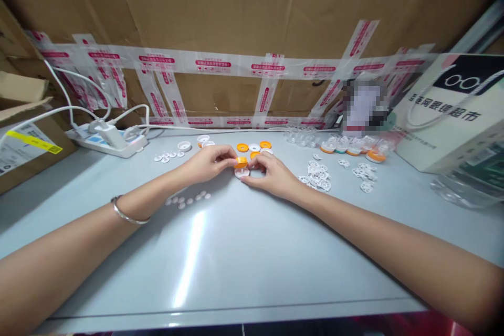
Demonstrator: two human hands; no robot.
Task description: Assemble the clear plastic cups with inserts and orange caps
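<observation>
My left hand [208,164] pinches a round orange cap [241,163] between thumb and fingertips. Just under it, a white round plastic piece [241,172] is gripped at its right side by my right hand [274,176]. The two parts are close together; whether they touch I cannot tell. Behind my hands lie orange rings [242,147] and white rings [254,147]. Small white pegged discs [169,155] rest beyond my left forearm, and several small white pieces [189,201] lie on its near side.
White openwork pieces [318,174] are heaped right of my right hand. Clear cups [303,136] and assembled orange-and-white pieces [354,146] stand behind them. A power strip [114,142] with cables is at the left, a paper bag [444,115] at the right. Taped cardboard [220,10] backs the grey table [252,262].
</observation>
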